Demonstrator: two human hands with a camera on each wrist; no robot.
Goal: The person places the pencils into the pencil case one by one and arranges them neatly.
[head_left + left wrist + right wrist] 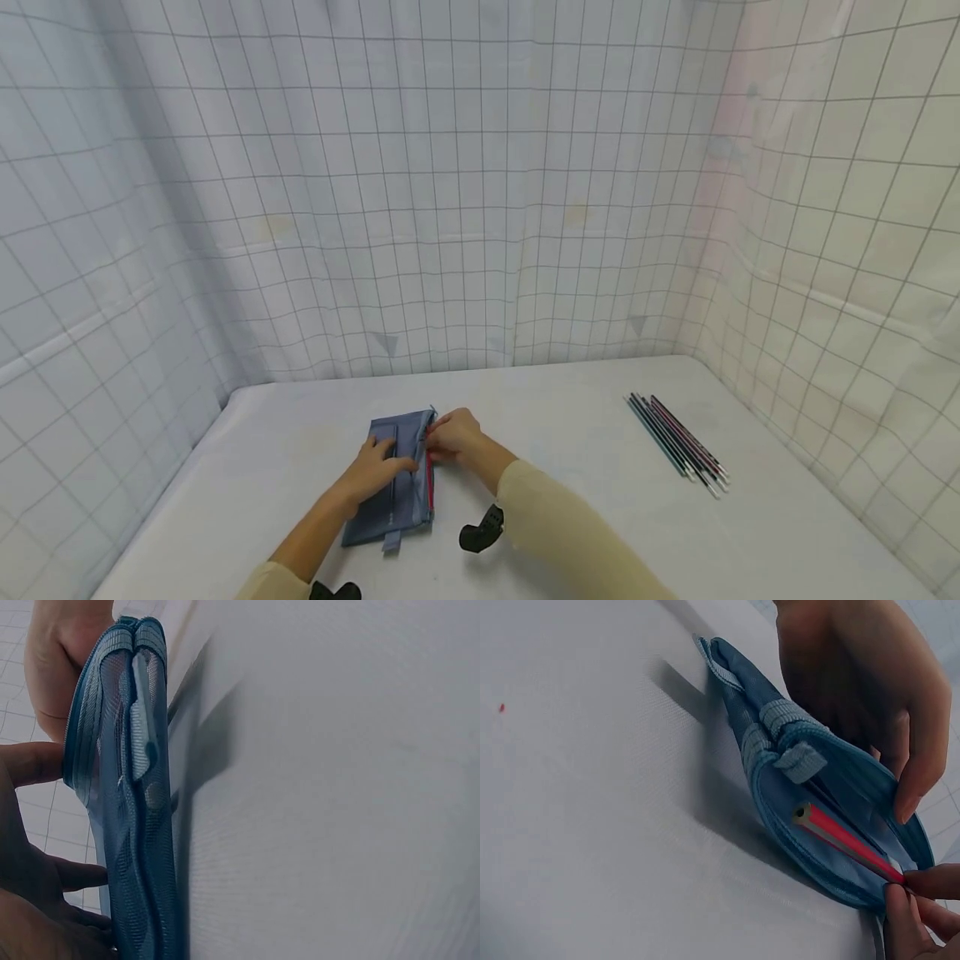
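A blue zippered pencil case (pixel 375 512) lies on the table, its zipped edge toward the right. My left hand (pixel 378 471) rests on its top with fingers spread, and the thumb touches the rim of the opening. In the right wrist view the mouth of the case gapes. A red pencil (pixel 847 846) lies along that mouth, its flat end with a dark core facing the camera. My right hand (pixel 455 437) pinches the pencil between thumb and fingers at the case's right edge. How much else is inside the case is hidden.
Several dark and red pencils with whitish ends (pixel 678 446) lie in a loose bundle on the right of the white table (pixel 555 417). Grid-patterned white curtains (pixel 480 208) enclose the table at the back and sides. A small red speck (pixel 502 708) lies on the tabletop.
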